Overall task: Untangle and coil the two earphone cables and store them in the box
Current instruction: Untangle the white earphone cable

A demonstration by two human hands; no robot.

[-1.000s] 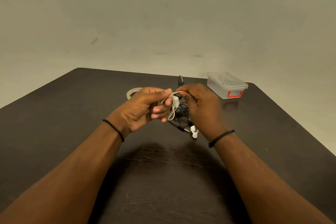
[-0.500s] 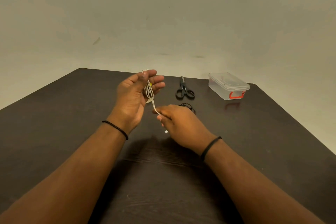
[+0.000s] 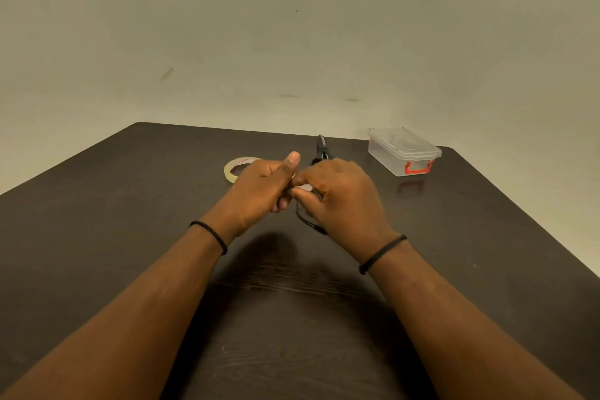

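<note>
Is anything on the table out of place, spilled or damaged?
Nothing stands out. The tape roll, scissors and closed box lie tidy on the table; a black cable trails loose below the right hand.

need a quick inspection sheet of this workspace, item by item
surface: dark brown wooden table, matt, grain visible.
job's things: clear plastic box with red latch, lid on, far right corner of the table; white earphone cable, a small part showing between the hands.
clutter: roll of clear tape behind the left hand; black scissors behind the right hand.
hands: left hand curled, thumb up; right hand pinching at the white cable; both meet above the table.
cables: black earphone cable trails beneath the right hand; the rest is hidden.
surroundings: plain beige wall, a few faint marks.
</note>
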